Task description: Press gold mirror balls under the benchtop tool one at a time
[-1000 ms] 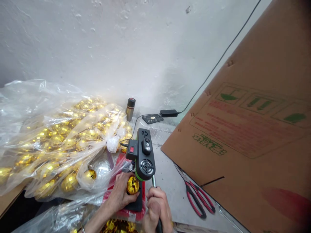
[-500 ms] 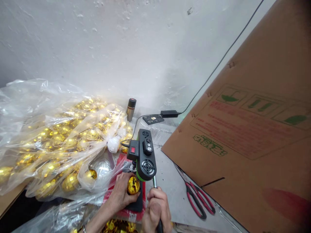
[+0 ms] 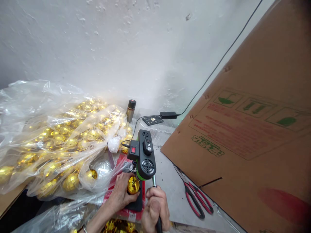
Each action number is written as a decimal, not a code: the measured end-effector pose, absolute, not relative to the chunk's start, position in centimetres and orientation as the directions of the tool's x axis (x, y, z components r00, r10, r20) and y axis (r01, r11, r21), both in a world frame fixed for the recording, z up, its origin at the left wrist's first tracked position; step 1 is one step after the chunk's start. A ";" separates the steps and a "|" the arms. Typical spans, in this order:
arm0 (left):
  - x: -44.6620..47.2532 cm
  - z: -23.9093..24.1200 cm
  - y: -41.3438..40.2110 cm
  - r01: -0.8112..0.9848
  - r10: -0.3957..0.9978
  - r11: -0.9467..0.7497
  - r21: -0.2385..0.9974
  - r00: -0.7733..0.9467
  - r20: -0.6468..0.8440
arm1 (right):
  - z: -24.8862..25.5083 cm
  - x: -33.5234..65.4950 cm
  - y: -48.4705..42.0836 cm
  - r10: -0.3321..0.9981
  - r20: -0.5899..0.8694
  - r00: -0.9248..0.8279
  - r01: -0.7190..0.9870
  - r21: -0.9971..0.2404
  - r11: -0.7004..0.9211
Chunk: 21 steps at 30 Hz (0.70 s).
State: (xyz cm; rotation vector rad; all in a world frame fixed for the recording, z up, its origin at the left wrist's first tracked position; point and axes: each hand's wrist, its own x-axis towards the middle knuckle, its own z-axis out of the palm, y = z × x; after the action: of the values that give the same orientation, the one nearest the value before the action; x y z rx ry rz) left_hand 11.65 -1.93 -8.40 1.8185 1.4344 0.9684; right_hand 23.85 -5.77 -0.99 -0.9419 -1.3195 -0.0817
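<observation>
My left hand point(image 3: 121, 193) is closed around a small gold mirror ball point(image 3: 133, 185), held on the black base under a black and green bench machine point(image 3: 144, 155) with a red switch. My right hand point(image 3: 155, 208) is wrapped in a fist round the machine's metal lever handle point(image 3: 154, 183), just right of the ball. Both hands sit at the bottom centre of the view.
Clear plastic bags full of gold mirror balls point(image 3: 58, 142) cover the left. A large brown cardboard box point(image 3: 247, 129) leans at the right. Red-handled scissors point(image 3: 196, 200) lie beside it. A small bottle point(image 3: 130, 110), a controller point(image 3: 152, 120) and a power adapter point(image 3: 168, 114) stand by the wall.
Both hands keep their grips. Only the camera view shifts a little; the ball and lever stay put.
</observation>
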 end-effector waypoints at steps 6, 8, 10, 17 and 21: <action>11.8 -8.8 -1.7 0.524 0.976 -0.218 0.824 0.141 0.168 | -0.6 23.9 -5.6 0.434 0.855 0.284 0.544 -0.517 0.661; 11.9 -9.0 -1.7 0.523 0.976 -0.218 0.824 0.130 0.176 | -0.5 23.7 -5.5 0.433 0.850 0.299 0.534 -0.526 0.663; 12.0 -9.3 -1.6 0.517 0.975 -0.222 0.827 0.121 0.187 | -0.5 23.5 -5.4 0.418 0.849 0.322 0.529 -0.528 0.665; 12.2 -9.7 -1.5 0.513 0.973 -0.229 0.827 0.123 0.194 | -1.0 23.4 -4.8 0.381 0.859 0.342 0.505 -0.510 0.696; 12.1 -9.6 -1.3 0.509 0.972 -0.235 0.828 0.141 0.189 | -1.3 23.6 -4.9 0.391 0.861 0.326 0.517 -0.508 0.689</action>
State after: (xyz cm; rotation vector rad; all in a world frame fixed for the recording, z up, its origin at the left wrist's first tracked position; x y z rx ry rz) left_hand 12.07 -1.35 -9.55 1.8240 1.4186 0.9947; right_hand 23.63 -4.94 -1.34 -0.8687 -1.2826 -0.0983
